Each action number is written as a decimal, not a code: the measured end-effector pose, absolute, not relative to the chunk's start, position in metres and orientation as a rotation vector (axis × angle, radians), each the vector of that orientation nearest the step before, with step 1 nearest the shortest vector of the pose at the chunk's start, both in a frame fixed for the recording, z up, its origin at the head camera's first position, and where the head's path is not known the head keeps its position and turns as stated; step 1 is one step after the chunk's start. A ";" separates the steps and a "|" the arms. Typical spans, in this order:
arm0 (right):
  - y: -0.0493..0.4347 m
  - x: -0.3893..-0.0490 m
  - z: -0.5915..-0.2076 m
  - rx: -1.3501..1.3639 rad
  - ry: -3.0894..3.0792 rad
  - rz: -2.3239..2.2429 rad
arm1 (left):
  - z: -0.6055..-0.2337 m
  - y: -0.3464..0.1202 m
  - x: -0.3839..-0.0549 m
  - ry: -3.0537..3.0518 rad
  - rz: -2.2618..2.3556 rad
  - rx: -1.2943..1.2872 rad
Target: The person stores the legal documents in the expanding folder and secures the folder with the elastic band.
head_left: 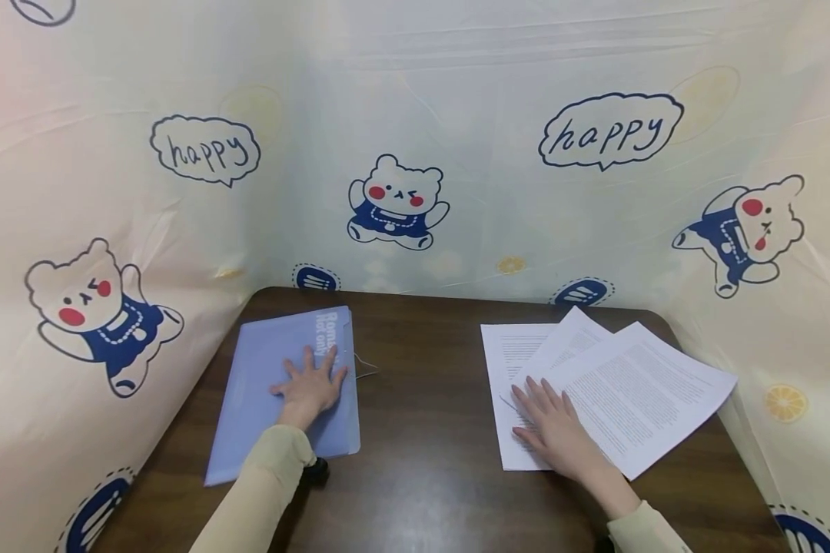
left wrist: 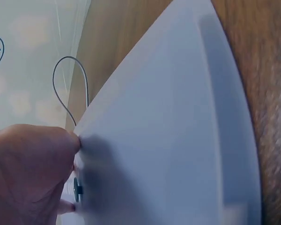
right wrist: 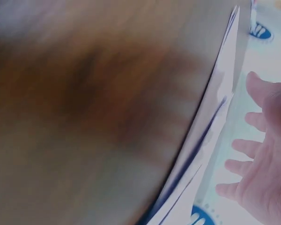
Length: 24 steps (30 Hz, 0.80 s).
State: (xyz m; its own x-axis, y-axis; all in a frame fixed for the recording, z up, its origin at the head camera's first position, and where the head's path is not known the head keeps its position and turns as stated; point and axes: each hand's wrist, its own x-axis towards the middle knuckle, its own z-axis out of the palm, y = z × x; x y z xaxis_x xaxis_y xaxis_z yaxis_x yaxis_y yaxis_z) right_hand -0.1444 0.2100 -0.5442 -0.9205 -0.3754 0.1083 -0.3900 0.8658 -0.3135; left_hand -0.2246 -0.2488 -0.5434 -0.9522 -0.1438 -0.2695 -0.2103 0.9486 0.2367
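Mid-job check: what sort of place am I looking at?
Probably a makeshift desk workspace: a brown table screened by a cartoon-printed, curtain-like backdrop, with a blue folder and printed sheets on the tabletop.

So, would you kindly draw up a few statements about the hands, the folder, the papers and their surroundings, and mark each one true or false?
1. The left hand is spread over the blue folder. True.
2. The printed papers lie on top of the folder. False: they lie apart from it, toward the right side of the table in the head view.
3. The right hand is clenched into a fist. False: its fingers are extended over the papers.
4. The papers partly overlap one another. True.
5. A thin cord loops out past the folder's edge. True.
6. The backdrop is plain. False: it is printed with cartoon bears.
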 end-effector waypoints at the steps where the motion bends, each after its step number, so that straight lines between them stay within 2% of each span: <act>1: 0.207 -0.144 -0.543 0.631 -2.983 0.519 | -0.543 -0.248 -0.224 2.858 0.363 -0.250; 16: 0.181 -0.138 -0.542 0.812 -2.962 0.479 | -0.546 -0.230 -0.220 3.019 0.142 -0.011; 24: 0.164 -0.129 -0.546 0.965 -2.985 0.405 | -0.555 -0.231 -0.220 2.985 0.270 -0.048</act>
State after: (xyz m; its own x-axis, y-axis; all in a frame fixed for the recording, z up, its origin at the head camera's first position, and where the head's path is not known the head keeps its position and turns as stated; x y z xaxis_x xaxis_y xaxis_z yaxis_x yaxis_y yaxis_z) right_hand -0.1295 0.1639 -0.5464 -0.8135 -0.5787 0.0574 -0.5730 0.7810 -0.2485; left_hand -0.2205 -0.2313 -0.5555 -0.9891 -0.0185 -0.1463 -0.0445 0.9834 0.1760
